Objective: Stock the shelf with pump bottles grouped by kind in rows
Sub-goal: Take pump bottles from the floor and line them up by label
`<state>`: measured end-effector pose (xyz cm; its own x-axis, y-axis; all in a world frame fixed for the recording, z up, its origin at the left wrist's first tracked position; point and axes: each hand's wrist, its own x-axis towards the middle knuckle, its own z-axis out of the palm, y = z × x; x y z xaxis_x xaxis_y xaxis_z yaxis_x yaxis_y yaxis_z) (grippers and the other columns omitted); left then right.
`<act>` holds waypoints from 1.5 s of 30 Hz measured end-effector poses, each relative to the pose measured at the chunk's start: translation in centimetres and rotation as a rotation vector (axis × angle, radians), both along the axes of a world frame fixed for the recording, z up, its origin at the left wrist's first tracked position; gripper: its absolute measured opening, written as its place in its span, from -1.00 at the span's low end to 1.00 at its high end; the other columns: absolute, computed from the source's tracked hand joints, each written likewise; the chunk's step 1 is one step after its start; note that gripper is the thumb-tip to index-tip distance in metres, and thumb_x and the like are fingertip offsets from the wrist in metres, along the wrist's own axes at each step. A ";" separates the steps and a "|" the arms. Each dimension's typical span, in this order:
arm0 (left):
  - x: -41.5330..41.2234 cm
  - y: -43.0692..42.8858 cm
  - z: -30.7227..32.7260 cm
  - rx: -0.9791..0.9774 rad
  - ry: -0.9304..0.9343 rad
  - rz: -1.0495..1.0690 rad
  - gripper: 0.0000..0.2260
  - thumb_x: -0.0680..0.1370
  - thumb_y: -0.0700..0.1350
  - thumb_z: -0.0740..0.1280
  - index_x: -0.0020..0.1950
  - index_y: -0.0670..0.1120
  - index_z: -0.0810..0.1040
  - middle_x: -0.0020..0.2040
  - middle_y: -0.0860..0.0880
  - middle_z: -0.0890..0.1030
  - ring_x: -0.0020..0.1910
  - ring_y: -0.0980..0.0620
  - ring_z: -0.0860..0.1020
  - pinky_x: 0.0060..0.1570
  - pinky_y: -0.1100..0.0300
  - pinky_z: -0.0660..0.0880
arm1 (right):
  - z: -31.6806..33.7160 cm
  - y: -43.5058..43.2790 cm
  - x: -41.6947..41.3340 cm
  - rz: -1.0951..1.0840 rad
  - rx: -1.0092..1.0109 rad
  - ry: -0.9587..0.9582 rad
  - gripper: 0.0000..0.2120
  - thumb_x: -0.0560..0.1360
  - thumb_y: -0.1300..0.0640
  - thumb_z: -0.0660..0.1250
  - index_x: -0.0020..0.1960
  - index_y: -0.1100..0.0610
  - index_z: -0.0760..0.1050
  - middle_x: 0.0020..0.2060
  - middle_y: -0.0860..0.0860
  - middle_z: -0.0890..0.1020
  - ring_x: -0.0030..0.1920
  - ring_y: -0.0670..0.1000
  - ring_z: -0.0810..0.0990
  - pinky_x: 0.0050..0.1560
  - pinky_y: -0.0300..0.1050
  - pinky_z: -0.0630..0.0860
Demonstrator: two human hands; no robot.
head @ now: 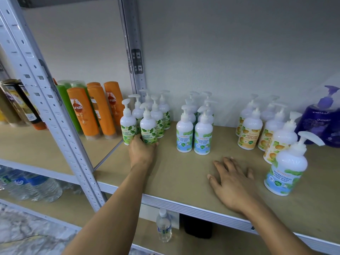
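The left hand (pixel 142 153) grips the base of a white green-leaf pump bottle (pixel 148 126), which stands upright at the front of its two-row group. The right hand (pixel 231 179) lies flat with fingers spread on the bare shelf board (pixel 184 172), near the front edge. Between the hands and further back stand two cool mint rows (pixel 193 133). Just right of the right hand a lone cool mint bottle (pixel 287 166) stands, with orange-label bottles (pixel 252 129) and a purple pump bottle (pixel 323 122) behind it. Left of the left hand rises a steel upright (pixel 55 116).
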<state>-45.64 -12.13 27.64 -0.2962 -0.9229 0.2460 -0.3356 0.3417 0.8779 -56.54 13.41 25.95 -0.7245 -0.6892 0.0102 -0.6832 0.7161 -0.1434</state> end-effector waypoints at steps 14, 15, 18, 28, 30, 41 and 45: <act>5.9 8.2 -1.8 -0.376 -0.856 -0.347 -0.38 0.55 0.43 -0.04 0.54 0.19 0.25 0.61 0.08 0.16 0.61 -0.06 0.03 0.51 -0.24 -0.06 | 0.5 1.2 1.2 -0.021 -0.025 -0.002 -0.33 0.58 -0.39 -0.08 0.60 -0.12 0.11 0.62 -0.02 0.06 0.61 0.03 -0.05 0.56 0.20 -0.04; 6.2 8.6 -1.9 -0.384 -0.871 -0.371 -0.36 0.55 0.44 -0.06 0.56 0.20 0.21 0.62 0.09 0.12 0.61 -0.06 0.00 0.51 -0.24 -0.08 | 0.5 1.4 1.4 -0.021 -0.020 -0.003 -0.34 0.58 -0.38 -0.08 0.60 -0.12 0.11 0.62 -0.01 0.06 0.61 0.03 -0.05 0.56 0.20 -0.04; 6.7 9.3 -1.8 -0.387 -0.902 -0.419 -0.34 0.55 0.45 -0.11 0.59 0.20 0.13 0.64 0.10 0.05 0.62 -0.05 -0.06 0.50 -0.27 -0.13 | 0.6 2.3 2.0 -0.004 -0.007 -0.020 -0.35 0.59 -0.36 -0.08 0.61 -0.13 0.08 0.63 -0.01 0.04 0.62 0.03 -0.06 0.56 0.20 -0.06; 6.5 10.1 -1.0 -0.384 -0.957 -0.474 -0.33 0.54 0.46 -0.14 0.61 0.22 0.04 0.64 0.13 -0.03 0.62 -0.12 -0.10 0.45 -0.39 -0.15 | 1.6 8.6 2.8 0.047 -0.390 -0.186 -0.52 0.56 -0.08 0.37 0.45 -0.01 0.45 0.45 -0.06 0.44 0.45 -0.08 0.37 0.42 -0.24 0.23; 6.2 10.2 -1.0 -0.380 -0.969 -0.489 -0.31 0.53 0.48 -0.15 0.61 0.23 0.02 0.64 0.14 -0.04 0.62 -0.14 -0.11 0.44 -0.42 -0.15 | 2.1 10.3 2.4 0.002 -0.501 -0.170 -0.66 0.52 0.01 0.45 0.28 0.00 0.59 0.24 -0.10 0.62 0.23 -0.11 0.56 0.27 -0.23 0.41; 5.4 10.3 -1.2 -0.402 -1.047 -0.493 -0.33 0.51 0.48 -0.22 0.59 0.29 -0.14 0.64 0.17 -0.14 0.62 -0.14 -0.15 0.42 -0.44 -0.12 | 2.4 14.0 -2.3 -0.417 -0.870 -0.225 -0.51 0.39 0.12 0.58 0.20 0.06 0.42 -0.01 -0.03 0.62 -0.04 0.00 0.63 0.06 0.00 0.57; 5.2 10.3 -1.3 -0.390 -1.052 -0.483 -0.33 0.50 0.48 -0.23 0.59 0.31 -0.16 0.63 0.19 -0.13 0.62 -0.13 -0.14 0.42 -0.43 -0.13 | 2.0 13.5 -3.2 -0.371 -0.885 -0.284 -0.47 0.41 0.21 0.56 0.27 0.06 0.39 0.02 -0.07 0.60 0.02 0.00 0.62 0.07 -0.05 0.55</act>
